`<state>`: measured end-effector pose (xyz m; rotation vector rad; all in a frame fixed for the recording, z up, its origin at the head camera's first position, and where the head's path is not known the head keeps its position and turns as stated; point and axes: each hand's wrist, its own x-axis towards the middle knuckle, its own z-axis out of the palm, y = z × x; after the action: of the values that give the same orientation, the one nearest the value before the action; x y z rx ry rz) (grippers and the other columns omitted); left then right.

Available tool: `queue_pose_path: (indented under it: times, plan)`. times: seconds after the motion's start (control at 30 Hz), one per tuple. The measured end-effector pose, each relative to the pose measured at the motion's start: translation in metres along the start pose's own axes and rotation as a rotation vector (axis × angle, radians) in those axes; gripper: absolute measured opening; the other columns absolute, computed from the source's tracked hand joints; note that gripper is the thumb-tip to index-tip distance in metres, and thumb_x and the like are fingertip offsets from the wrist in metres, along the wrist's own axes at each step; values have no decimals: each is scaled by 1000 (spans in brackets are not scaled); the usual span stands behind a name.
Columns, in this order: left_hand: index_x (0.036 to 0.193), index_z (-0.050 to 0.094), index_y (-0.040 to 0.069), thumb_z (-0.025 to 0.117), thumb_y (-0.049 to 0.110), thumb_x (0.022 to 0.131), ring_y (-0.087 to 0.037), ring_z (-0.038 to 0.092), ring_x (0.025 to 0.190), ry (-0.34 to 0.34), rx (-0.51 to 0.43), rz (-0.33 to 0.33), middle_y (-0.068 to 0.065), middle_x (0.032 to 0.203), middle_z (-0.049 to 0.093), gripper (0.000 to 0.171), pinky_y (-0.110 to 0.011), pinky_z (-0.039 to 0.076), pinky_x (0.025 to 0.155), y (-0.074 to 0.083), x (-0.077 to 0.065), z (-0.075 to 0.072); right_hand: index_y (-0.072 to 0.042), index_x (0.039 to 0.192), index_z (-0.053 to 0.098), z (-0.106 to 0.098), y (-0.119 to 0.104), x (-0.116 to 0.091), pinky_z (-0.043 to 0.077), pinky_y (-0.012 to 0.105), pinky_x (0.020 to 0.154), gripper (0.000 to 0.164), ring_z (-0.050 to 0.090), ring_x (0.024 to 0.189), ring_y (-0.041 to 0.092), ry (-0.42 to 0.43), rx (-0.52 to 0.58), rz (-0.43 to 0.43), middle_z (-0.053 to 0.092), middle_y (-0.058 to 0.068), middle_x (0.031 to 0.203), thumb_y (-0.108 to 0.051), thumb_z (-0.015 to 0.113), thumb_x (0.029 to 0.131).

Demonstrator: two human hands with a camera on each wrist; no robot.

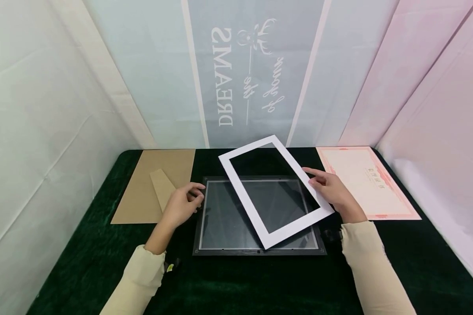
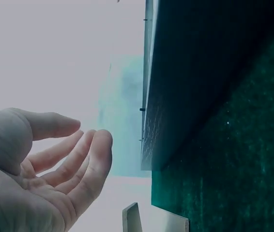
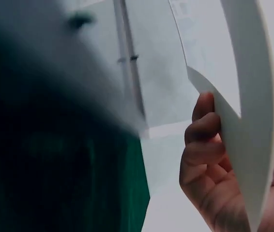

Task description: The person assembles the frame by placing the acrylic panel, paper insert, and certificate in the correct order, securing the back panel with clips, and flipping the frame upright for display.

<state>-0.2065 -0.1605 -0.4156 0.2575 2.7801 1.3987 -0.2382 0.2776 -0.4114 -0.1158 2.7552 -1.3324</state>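
Observation:
A white picture mat [image 1: 246,201] with a rectangular opening hangs tilted over the dark picture frame [image 1: 228,252]. My right hand [image 1: 330,188] pinches the mat by its right border. In the right wrist view, curled fingers [image 3: 202,152] lie against one face of the mat [image 3: 253,125]. The picture frame lies flat, with a clear grey pane inside its rim. My left hand [image 1: 183,203] is beside the frame's upper left corner, fingers loosely bent and holding nothing. The left wrist view shows a gap between that hand [image 2: 54,169] and the frame's side [image 2: 175,96].
At left lies a brown backing board [image 1: 132,205] with a narrow stand flap [image 1: 161,186]. A pink-bordered certificate sheet [image 1: 351,183] lies at right. Dark green velvet cloth [image 1: 240,284] covers the table. Pale fabric [image 1: 260,87] hangs behind and on both sides.

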Motion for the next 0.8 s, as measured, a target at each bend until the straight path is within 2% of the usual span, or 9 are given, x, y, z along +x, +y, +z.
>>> queue_pose_path:
  times: [0.23,0.43,0.57,0.7,0.8]
  plan:
    - [137,53,4,62,16,98,-26,70,82,15,-103,-38,-18,109,65,42,-32,61,66,-4,2,-3,-20,146,52,13,-14,-1,49,31,72,44,57,88,25,-71,10,-35,65,21,117,-12,52,103]
    - [136,54,2,62,11,97,-30,70,85,15,-114,-55,-20,108,64,41,-34,61,67,-4,2,-4,-16,143,56,21,-16,-1,50,29,72,43,57,88,22,-165,-16,-89,66,20,119,-7,55,101]
    - [135,55,2,62,11,97,-30,68,94,32,-82,-73,-19,112,63,39,-38,60,73,-4,3,-3,-16,142,57,24,-17,-2,51,27,73,42,57,90,23,-199,-33,-120,65,18,124,-8,56,100]
    - [134,57,3,65,12,96,-31,66,102,53,2,-81,-20,118,62,40,-43,57,82,-7,3,-2,-17,140,59,28,-18,-2,50,27,72,41,56,89,23,-225,-39,-130,66,16,119,-9,57,100]
    - [134,58,1,66,11,95,-32,65,101,23,55,-78,-22,121,61,42,-43,57,82,-10,3,-2,-18,138,61,30,-18,-1,49,27,72,40,56,88,21,-241,-61,-129,66,15,117,-9,57,100]
